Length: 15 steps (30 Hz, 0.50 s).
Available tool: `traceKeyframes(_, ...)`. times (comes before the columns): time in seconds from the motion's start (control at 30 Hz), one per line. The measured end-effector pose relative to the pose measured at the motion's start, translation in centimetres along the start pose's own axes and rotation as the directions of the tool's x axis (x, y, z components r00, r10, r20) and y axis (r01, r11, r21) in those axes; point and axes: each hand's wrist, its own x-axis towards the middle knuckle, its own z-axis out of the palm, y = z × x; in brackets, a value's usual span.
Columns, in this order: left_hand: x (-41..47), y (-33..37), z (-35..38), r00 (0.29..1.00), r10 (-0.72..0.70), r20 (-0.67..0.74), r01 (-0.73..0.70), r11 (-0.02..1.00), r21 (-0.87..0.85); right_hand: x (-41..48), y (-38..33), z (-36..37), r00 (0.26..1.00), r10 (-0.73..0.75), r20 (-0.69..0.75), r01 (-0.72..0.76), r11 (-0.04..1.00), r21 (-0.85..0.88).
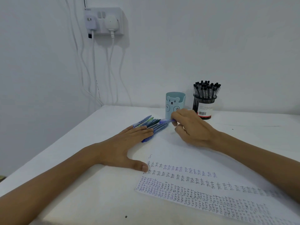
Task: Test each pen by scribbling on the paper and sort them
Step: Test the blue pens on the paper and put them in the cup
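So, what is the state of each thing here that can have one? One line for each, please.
left hand: flat, fingers resting on the loose pens.
right hand: pinches a blue pen.
blue pen: held over the table, blurred.
loose pens: lying in a pile on the table.
bear cup: upright, no pens showing above its rim.
mesh cup: upright, full of black pens.
paper: flat, partly covered with written rows.
wall socket: two plugs in.

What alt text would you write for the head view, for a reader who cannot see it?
The right hand pinches a blue pen beside a pile of pens under the flat left hand; paper bearing rows of handwritten TEST lies nearer.
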Motion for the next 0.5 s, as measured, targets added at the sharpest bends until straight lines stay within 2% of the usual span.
traceKeyframes(0.13, 0.1, 0.1, -0.1, 1.0, 0.001, 0.027, -0.001, 1.0, 0.022, 0.5, -2.3, 0.0, 0.984, 0.174, 0.037, -0.178, 0.97, 0.163)
traceKeyframes(0.23, 0.1, 0.2, -0.2, 0.999, -0.006, 0.039, 0.005, 1.0, 0.021, 0.8, -3.1, 0.4, 0.984, 0.172, -0.037, -0.159, 0.959, 0.233)
traceKeyframes(0.37, 0.2, 0.0, -0.1, 1.0, -0.003, 0.029, 0.002, 1.0, 0.029, 0.5, -3.3, 0.3, 0.982, 0.182, -0.056, -0.154, 0.933, 0.325)
traceKeyframes(0.5, 0.1, -0.1, 0.0, 1.0, -0.003, 0.031, 0.002, 1.0, 0.03, 0.6, -3.8, -0.1, 0.966, 0.204, -0.158, -0.111, 0.88, 0.463)
